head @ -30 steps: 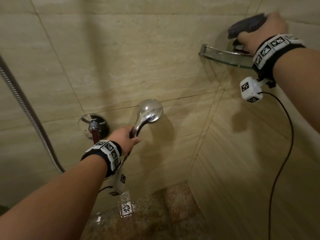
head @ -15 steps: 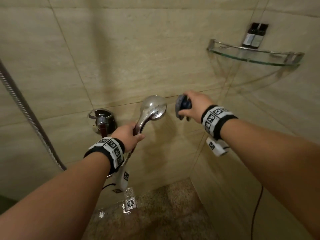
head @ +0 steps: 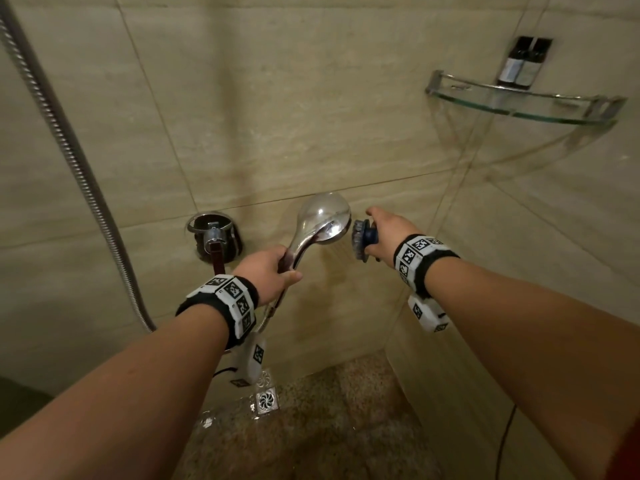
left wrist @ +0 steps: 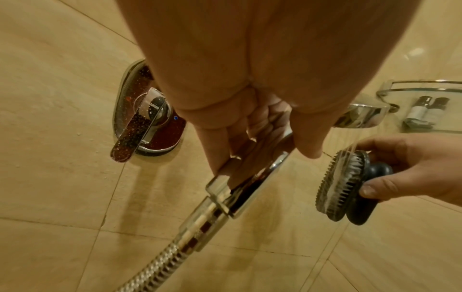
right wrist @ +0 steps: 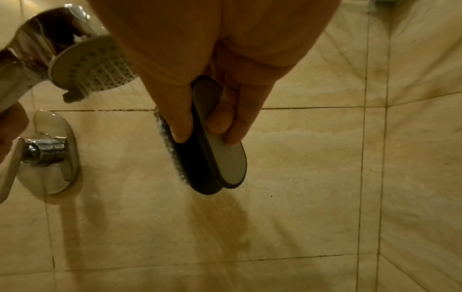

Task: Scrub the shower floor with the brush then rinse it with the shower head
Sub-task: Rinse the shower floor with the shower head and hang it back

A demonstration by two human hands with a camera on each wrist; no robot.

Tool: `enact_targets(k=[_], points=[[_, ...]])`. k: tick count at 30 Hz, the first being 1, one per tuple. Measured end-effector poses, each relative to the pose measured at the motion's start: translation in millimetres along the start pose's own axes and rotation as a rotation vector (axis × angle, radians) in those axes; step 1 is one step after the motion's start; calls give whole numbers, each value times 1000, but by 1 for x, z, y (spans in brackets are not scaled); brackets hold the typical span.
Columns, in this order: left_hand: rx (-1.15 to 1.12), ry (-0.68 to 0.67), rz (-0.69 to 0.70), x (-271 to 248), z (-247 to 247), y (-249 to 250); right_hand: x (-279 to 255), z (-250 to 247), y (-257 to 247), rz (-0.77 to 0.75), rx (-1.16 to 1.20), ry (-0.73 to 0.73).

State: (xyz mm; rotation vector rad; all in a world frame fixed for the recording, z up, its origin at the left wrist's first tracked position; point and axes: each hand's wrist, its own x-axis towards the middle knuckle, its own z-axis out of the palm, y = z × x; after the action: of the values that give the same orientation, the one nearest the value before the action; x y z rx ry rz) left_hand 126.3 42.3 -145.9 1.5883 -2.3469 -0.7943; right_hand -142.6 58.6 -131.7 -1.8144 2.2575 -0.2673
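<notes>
My left hand (head: 268, 270) grips the handle of the chrome shower head (head: 323, 218), whose white spray face (right wrist: 92, 65) sends water streams to the right. My right hand (head: 386, 233) holds a dark oval scrub brush (head: 362, 239) by its handle, bristles (left wrist: 332, 181) facing the shower head, right in the spray. In the right wrist view my fingers and thumb pinch the brush (right wrist: 215, 138) by its back. The speckled brown shower floor (head: 329, 431) lies below, wet near the drain.
A chrome mixer tap with lever (head: 214, 237) sits on the beige tiled wall left of my left hand. The metal hose (head: 69, 143) hangs at left. A glass corner shelf (head: 523, 102) with two small bottles (head: 519, 65) is upper right. A square floor drain (head: 266, 400) is below.
My right hand took the brush off the corner shelf and brought it down beside the shower head. Water now runs over the bristles. The left hand has stayed put.
</notes>
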Motion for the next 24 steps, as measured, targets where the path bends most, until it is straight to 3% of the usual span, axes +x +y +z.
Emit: enact_targets(k=[18,24], points=[[13,-13,23,1,9,7,-14,-3,9,-7,3,23],[36,-21,32,0,11,13,-15,-8,17,75,144,72]])
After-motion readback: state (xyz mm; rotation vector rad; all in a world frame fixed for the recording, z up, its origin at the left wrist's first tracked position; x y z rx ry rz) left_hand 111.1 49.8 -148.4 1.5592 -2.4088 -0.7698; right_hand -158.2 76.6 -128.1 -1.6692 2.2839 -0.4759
